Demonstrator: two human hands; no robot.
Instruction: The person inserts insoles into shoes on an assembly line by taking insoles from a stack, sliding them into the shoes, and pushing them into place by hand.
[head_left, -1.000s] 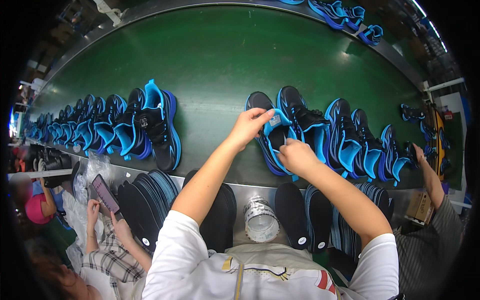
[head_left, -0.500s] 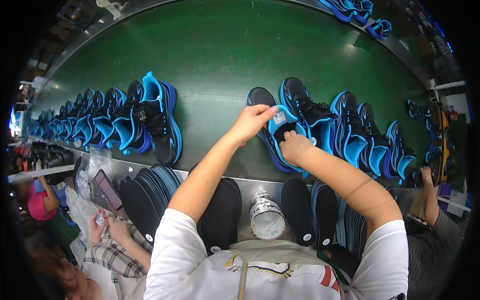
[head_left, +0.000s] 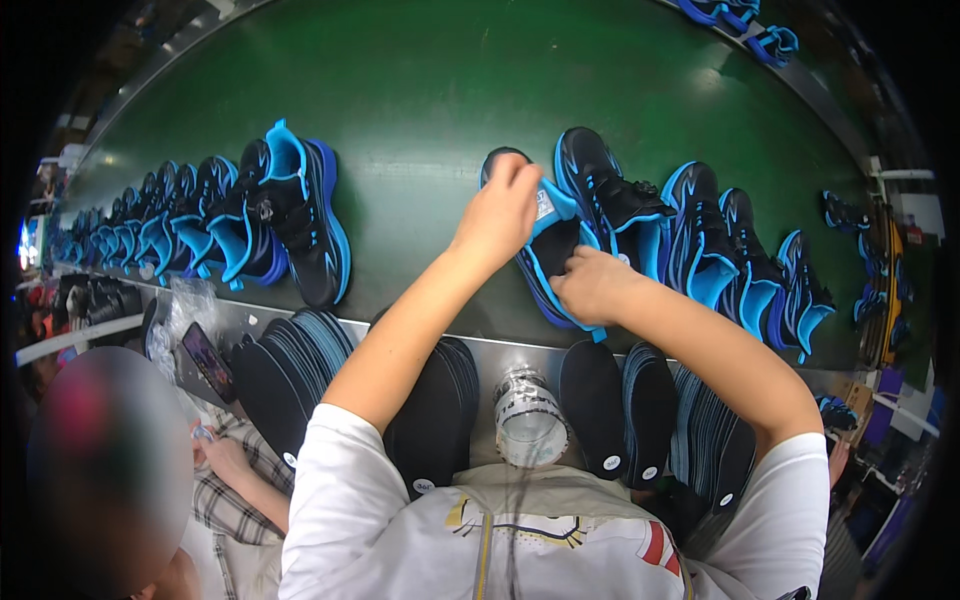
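- Where the green belt (head_left: 420,120) curves off to its left edge, a row of black-and-blue shoes (head_left: 250,215) stands packed side by side.
- Along the near edge, stacks of dark insoles (head_left: 290,370) flank a clear plastic bottle (head_left: 527,420).
- Your left hand (head_left: 497,215) grips the blue tongue of the black-and-blue sneaker (head_left: 545,255) near the belt's near edge.
- Your right hand (head_left: 592,285) is closed on that sneaker's opening, just beside your left.
- Right of it, another shoe row (head_left: 700,240) touches it.
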